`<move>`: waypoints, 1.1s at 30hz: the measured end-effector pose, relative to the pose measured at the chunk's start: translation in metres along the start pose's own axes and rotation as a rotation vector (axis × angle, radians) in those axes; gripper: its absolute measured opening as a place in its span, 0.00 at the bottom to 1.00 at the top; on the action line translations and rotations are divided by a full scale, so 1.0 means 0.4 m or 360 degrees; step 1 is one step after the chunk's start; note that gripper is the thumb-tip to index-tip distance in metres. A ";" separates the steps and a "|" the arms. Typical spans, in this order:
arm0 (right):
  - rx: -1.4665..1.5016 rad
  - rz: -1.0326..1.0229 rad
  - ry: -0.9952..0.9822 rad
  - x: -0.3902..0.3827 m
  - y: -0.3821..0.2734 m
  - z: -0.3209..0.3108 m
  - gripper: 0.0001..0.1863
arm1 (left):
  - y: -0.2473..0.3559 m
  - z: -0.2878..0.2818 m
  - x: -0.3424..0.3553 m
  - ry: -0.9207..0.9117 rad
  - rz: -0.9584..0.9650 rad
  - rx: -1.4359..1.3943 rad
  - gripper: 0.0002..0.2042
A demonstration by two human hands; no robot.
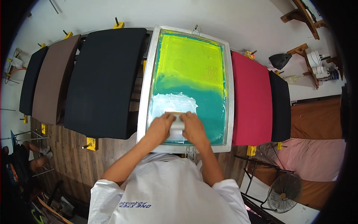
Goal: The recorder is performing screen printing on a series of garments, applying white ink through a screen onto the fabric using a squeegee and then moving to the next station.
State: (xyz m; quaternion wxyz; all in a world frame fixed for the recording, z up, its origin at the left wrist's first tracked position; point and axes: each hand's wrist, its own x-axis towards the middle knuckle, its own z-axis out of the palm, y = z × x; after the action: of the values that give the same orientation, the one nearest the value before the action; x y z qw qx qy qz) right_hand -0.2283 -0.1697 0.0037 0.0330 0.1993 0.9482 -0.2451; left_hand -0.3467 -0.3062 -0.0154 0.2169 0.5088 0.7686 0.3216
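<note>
A screen printing frame [230,112] with a metal rim lies in front of me, its mesh yellow-green at the far end and teal nearer. White ink [175,100] is spread in a rough patch on the near left of the mesh. Over that patch I hold a squeegee [177,125] with both hands. My left hand [161,128] is closed on its left end, and my right hand [193,127] grips the right end. Its blade edge is partly hidden under my fingers.
Left of the frame, cloth-covered boards stand in a row: a large black one [106,82], a brown one [56,80] and another black one. A red board [252,99] adjoins the right side. A floor fan [284,193] stands lower right; a person's leg [37,162] shows far left.
</note>
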 end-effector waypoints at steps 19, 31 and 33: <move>0.0010 -0.0030 0.0083 -0.034 -0.004 0.030 0.18 | 0.012 -0.010 -0.018 -0.0043 -0.0010 0.0006 0.28; -0.0056 -0.0028 -0.0072 -0.027 -0.019 -0.049 0.20 | 0.050 -0.058 -0.006 -0.0146 -0.0098 -0.0138 0.23; -0.0063 -0.0050 0.0087 0.032 -0.005 -0.052 0.21 | 0.036 -0.063 0.048 -0.0053 -0.0131 -0.0060 0.26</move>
State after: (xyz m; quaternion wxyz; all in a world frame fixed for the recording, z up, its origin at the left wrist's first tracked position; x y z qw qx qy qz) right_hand -0.2402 -0.1568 0.0208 0.0071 0.1905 0.9564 -0.2213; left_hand -0.3617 -0.2916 0.0124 0.2521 0.4777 0.7791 0.3183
